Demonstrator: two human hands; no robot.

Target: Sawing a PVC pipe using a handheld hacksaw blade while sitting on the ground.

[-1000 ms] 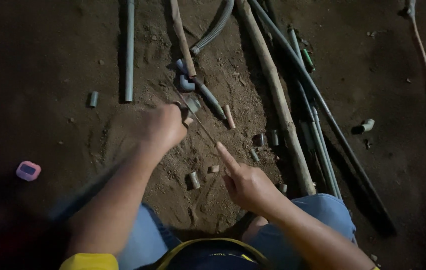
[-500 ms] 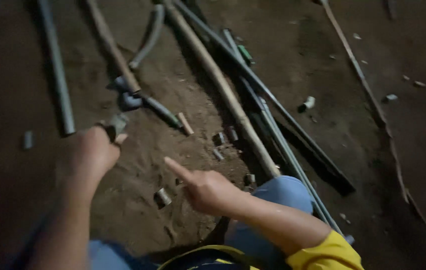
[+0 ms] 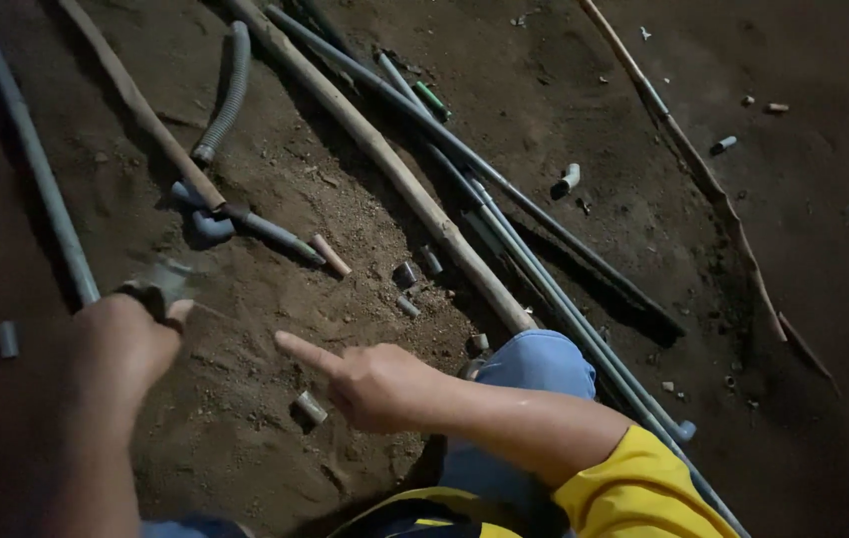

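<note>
Sandy ground (image 3: 245, 438); left hand (image 3: 125, 344) clenched on a small grey fitting (image 3: 160, 284), right hand (image 3: 374, 384) empty, forefinger pointing, near a short pipe offcut (image 3: 310, 406)

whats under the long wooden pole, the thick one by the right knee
The wooden pole lies on sandy ground, beside grey pipes. Its near end meets the blue-clad knee, which covers what is beneath there. Whether anything lies under the rest cannot be seen.

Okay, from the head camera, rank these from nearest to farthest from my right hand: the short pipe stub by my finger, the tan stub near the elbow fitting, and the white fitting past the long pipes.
From the right hand:
1. Short pipe stub, just left of the hand on the sand.
2. Tan stub, farther up, beside the grey elbow fitting.
3. White fitting, far upper right, beyond the long pipes.
</note>
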